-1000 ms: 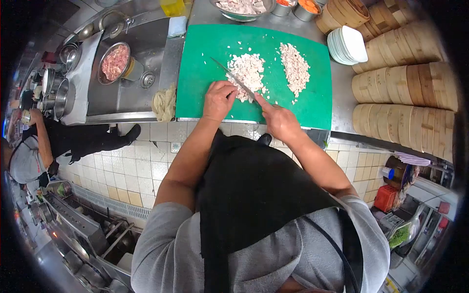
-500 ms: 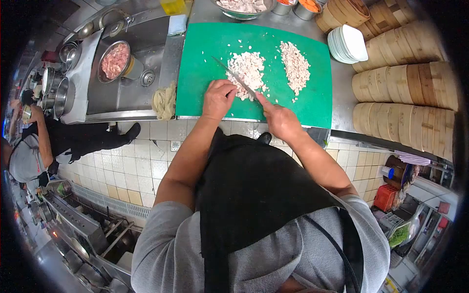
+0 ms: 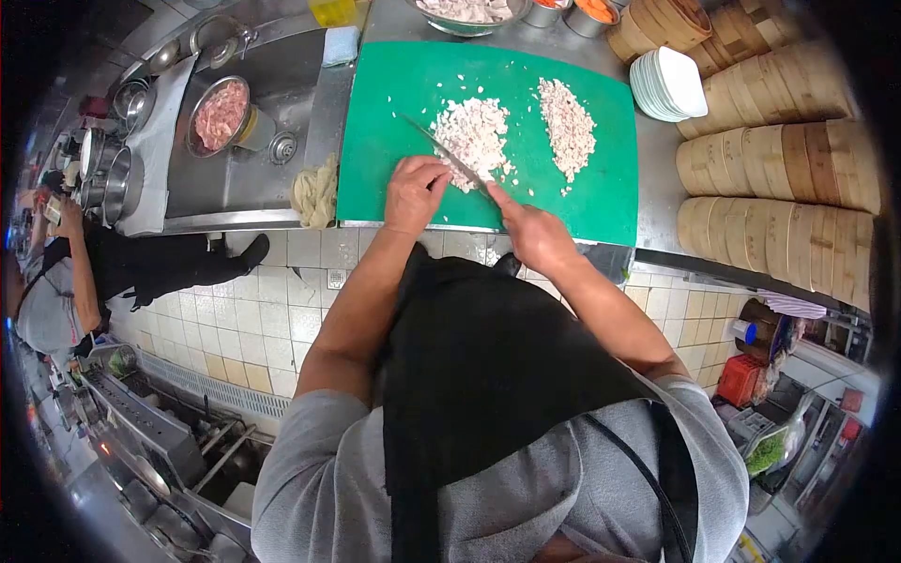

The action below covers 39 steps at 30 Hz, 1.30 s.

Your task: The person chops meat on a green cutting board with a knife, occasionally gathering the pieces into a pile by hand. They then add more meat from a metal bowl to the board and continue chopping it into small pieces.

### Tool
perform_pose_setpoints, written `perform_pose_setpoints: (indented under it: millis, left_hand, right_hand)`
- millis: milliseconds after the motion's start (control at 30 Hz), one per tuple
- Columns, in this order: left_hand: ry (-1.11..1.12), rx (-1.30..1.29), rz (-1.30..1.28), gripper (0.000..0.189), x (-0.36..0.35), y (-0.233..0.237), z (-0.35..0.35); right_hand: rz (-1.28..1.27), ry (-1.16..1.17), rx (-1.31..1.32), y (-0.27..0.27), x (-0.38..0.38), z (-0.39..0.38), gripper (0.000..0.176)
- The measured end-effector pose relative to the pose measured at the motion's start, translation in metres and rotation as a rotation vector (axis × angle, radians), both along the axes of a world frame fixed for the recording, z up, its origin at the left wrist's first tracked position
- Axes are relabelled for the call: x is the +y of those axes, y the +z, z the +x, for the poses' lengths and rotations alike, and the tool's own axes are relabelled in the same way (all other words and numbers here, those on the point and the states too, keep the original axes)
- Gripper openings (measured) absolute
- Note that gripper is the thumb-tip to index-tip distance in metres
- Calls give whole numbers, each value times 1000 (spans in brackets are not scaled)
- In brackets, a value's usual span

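Observation:
A knife [image 3: 451, 158] slants across the near-left side of a pile of chopped pale pieces [image 3: 477, 127], its tip to the upper left. My right hand [image 3: 533, 233] is wrapped round its handle. Curled and closed, my left hand [image 3: 414, 192] sits at the pile's lower left edge, close beside the blade. Whether its fingers pinch any pieces is hidden. A second, longer heap of finer chopped pieces [image 3: 568, 131] lies to the right on the green cutting board [image 3: 394, 84]. Stray bits are scattered around both heaps.
Left of the board, a bowl of raw meat [image 3: 221, 116] stands over a sink [image 3: 282, 188], with a cloth [image 3: 314, 194] on its edge. Stacked plates [image 3: 668, 84] and bamboo steamers [image 3: 779, 164] line the right. A metal bowl [image 3: 466, 21] is behind. A co-worker [image 3: 61, 291] stands far left.
The knife blade has shifted slightly down and to the left, and my right hand has moved a little with it. My left hand stays nearly in place.

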<state>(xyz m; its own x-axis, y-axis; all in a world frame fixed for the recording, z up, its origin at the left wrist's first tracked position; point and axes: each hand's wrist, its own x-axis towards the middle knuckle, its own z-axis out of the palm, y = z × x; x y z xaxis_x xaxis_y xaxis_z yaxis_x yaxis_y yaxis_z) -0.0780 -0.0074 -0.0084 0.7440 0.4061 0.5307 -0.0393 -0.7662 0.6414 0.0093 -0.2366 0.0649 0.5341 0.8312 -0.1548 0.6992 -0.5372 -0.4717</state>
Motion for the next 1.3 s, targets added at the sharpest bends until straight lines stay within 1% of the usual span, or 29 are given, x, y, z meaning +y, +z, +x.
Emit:
perform_pose_setpoints:
  millis: [33, 100, 133, 200, 333, 400, 433, 500, 533, 600, 633, 700, 733, 800, 833, 900, 933, 1000, 1033, 1067, 1100, 1133, 1167, 1200, 1233, 1300]
  left_hand:
    - [6, -2, 6, 15, 3, 1, -1]
    - [18, -9, 10, 14, 3, 2, -5]
    - [18, -12, 9, 14, 4, 2, -4]
    - [80, -4, -104, 12, 4, 0, -8]
    - [139, -41, -176, 10, 11, 0, -13]
    - [228, -44, -350, 9, 18, -1, -14]
    - [227, -43, -352, 9, 21, -2, -15]
    - [257, -94, -332, 10, 29, -2, -18]
    - [259, -101, -327, 10, 35, -2, -17]
    - [252, -149, -358, 11, 41, -5, -23]
    - [254, -150, -361, 11, 44, -7, -25]
    - [306, -171, -366, 11, 54, -9, -29]
    - [304, -170, -366, 11, 58, -10, -31]
    - [399, -180, -428, 10, 62, -11, -34]
    - [398, -177, -429, 10, 64, -11, -36]
    - [433, -42, -389, 23, 67, -8, -40]
    - [430, -42, -388, 23, 64, -8, -40]
    - [328, 12, -179, 53, 54, -7, -36]
    - [327, 9, -180, 53, 46, -1, -34]
    - [219, 115, -92, 76, 37, 4, -33]
    - [112, 222, -4, 100, 27, 11, -31]
    - [113, 222, -6, 100, 16, 15, -28]
    - [113, 357, 76, 114, 4, 20, -24]
    - [111, 491, 159, 129, -6, 24, -18]
    - [109, 488, 158, 129, -12, 31, -11]
    - [51, 717, 206, 137, -22, 42, 1]
  right_hand:
    - [6, 6, -2, 2, 2, 1, 71]
    - [169, -25, -26, 8, -1, -1, 71]
    - [168, -25, -29, 7, 0, 1, 71]
    - [40, -24, -22, 5, 0, -1, 71]
    - [-31, -21, -2, 11, 0, 0, 71]
    - [122, -54, 13, 10, -2, -2, 72]
    - [120, -55, 14, 7, -3, -1, 72]
    - [9, -24, 25, 3, -2, 2, 73]
    - [14, -21, 20, 5, 0, 5, 73]
    - [112, -36, 83, 9, -5, 1, 72]
    - [109, -35, 82, 10, -8, 1, 72]
    - [175, 66, 140, 9, -10, -1, 71]
    - [176, 64, 140, 7, -11, 0, 71]
    - [62, 165, 177, 1, -13, 5, 69]
    - [61, 163, 179, -1, -12, 9, 69]
    - [112, 33, 174, -3, -9, 20, 69]
    - [113, 30, 174, -1, -9, 23, 69]
    - [253, -1, 188, 10, -11, 31, 70]
    - [217, -71, 269, 21, -10, 33, 69]
    - [216, -71, 267, 20, -13, 35, 69]
    - [271, -125, 244, 16, -18, 38, 68]
    - [326, -180, 221, 12, -23, 41, 68]
    - [320, -229, 245, 10, -28, 43, 67]
    - [319, -229, 243, 7, -34, 45, 67]
    - [337, -274, 224, 3, -39, 45, 67]
    - [352, -322, 204, -3, -49, 45, 67]
